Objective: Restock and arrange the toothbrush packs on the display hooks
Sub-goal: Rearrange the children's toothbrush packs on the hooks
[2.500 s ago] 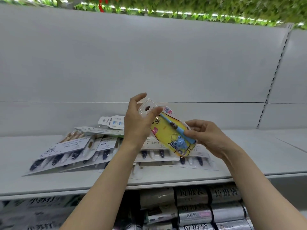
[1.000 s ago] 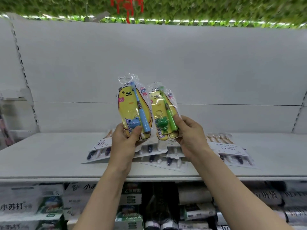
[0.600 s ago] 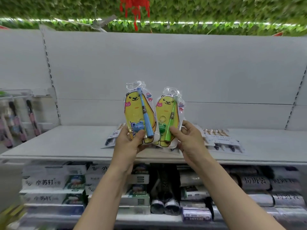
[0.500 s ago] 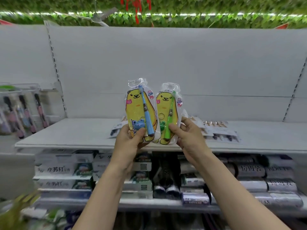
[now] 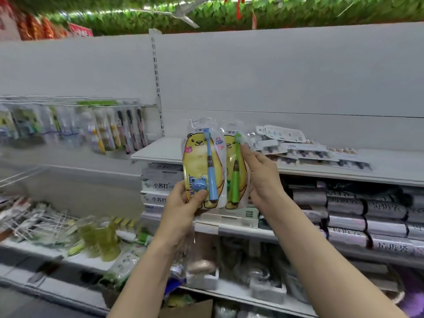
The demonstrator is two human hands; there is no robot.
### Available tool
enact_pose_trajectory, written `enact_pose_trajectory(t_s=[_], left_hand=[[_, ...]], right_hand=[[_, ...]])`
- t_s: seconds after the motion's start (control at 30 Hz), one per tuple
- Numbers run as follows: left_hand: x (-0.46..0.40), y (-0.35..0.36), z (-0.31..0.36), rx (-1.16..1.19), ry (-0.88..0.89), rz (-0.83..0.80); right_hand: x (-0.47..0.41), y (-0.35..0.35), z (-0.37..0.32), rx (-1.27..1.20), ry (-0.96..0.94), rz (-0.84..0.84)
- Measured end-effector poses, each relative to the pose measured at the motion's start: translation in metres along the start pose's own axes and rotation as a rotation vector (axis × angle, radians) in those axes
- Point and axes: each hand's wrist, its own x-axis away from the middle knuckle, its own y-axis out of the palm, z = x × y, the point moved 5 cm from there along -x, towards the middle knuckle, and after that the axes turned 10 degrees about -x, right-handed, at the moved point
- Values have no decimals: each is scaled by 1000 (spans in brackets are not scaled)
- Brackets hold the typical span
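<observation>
Compared with half a second ago, the view has turned to the left, so the hanging toothbrush packs (image 5: 119, 131) on the display hooks (image 5: 68, 101) at the left side are now much more in view, though blurred. Both yellow packs are upright and side by side in front of the person, touching or slightly overlapping at their inner edges.

The left hand (image 5: 181, 203) pinches the bottom of the blue toothbrush pack (image 5: 202, 166), with the thumb pressed on its front near the blue figure. The right hand (image 5: 261, 177) grips the green toothbrush pack (image 5: 235, 171) along its right edge, fingers curled behind it and the index finger reaching up near the brush head. Neither pack is on a hook.

Behind the hands, on the grey shelf (image 5: 378, 171), lies a loose pile of flat toothbrush cards (image 5: 298, 148), overlapping each other. Under this shelf stand white boxes (image 5: 158, 184) at the left and dark rolled packs (image 5: 378, 214) at the right. Green leaf decoration (image 5: 298, 10) runs along the top.
</observation>
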Motion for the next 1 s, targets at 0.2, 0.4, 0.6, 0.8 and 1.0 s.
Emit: enact_pose_trajectory(t_s=[0.2, 0.4, 0.6, 0.8, 1.0], left_hand=[[29, -126, 6, -13, 25, 84], [41, -303, 6, -54, 10, 177], [38, -458, 22, -109, 42, 269], [12, -540, 10, -103, 32, 281], [-35, -614, -19, -64, -3, 316]], right_hand=[[31, 108, 71, 23, 43, -45], [57, 258, 174, 30, 97, -128], [67, 389, 266, -3, 156, -163], [44, 455, 325, -4, 147, -192], [-14, 514, 391, -1, 132, -213]])
